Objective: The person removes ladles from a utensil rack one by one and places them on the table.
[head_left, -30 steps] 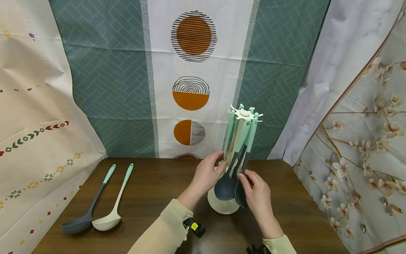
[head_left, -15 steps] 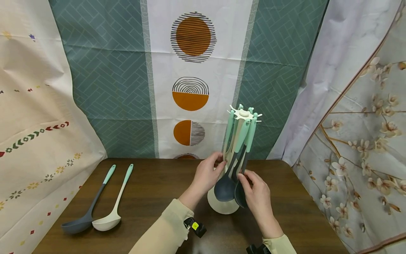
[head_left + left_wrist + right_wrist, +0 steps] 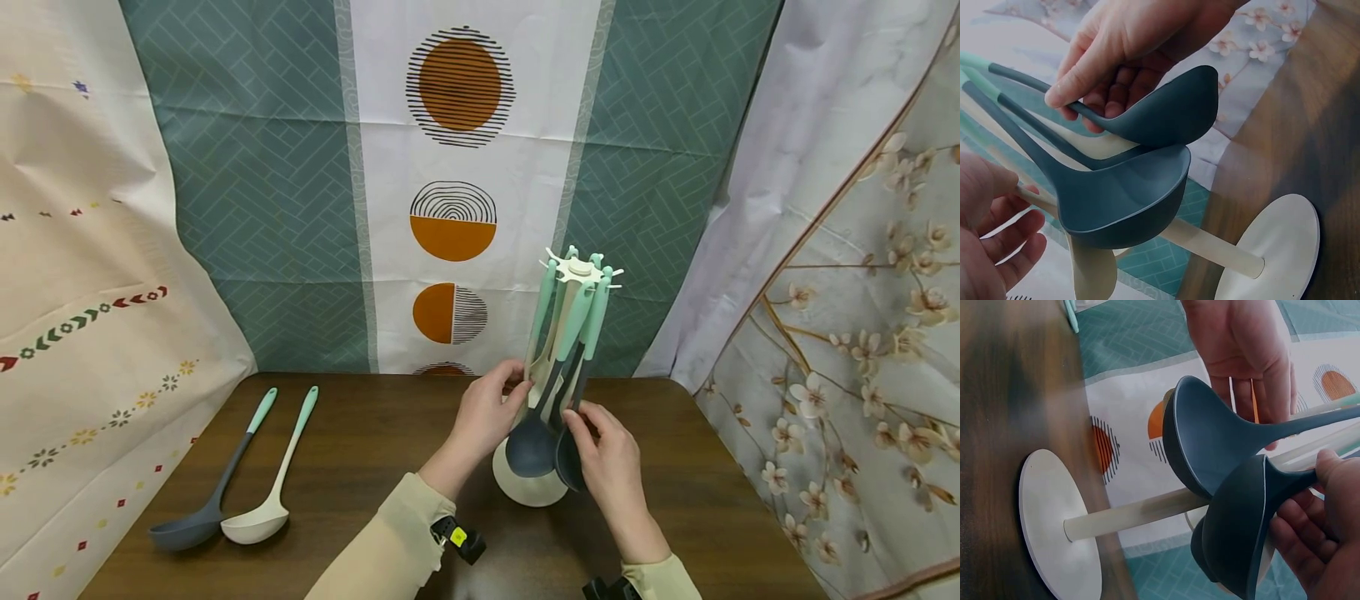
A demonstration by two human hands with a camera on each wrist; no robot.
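A cream stand with a round base (image 3: pixel 525 492) and a hooked top (image 3: pixel 580 269) holds several utensils hanging by mint handles. My right hand (image 3: pixel 611 454) pinches the dark stem of one ladle (image 3: pixel 1175 112) just above its bowl, thumb against fingers. Left of it hangs another dark ladle (image 3: pixel 531 447), its bowl overlapping the first in both wrist views. My left hand (image 3: pixel 483 417) is on the stand's left side, thumb and forefinger pinching the thin stem of a cream utensil with a rounded end (image 3: pixel 1094 269). Its other fingers are spread apart.
To the left on the brown table (image 3: pixel 390 433) lie a dark ladle (image 3: pixel 187 529) and a cream ladle (image 3: pixel 258 521), handles pointing away. A teal and white patterned cloth (image 3: pixel 262 208) hangs behind, with a floral curtain (image 3: pixel 847 400) at right.
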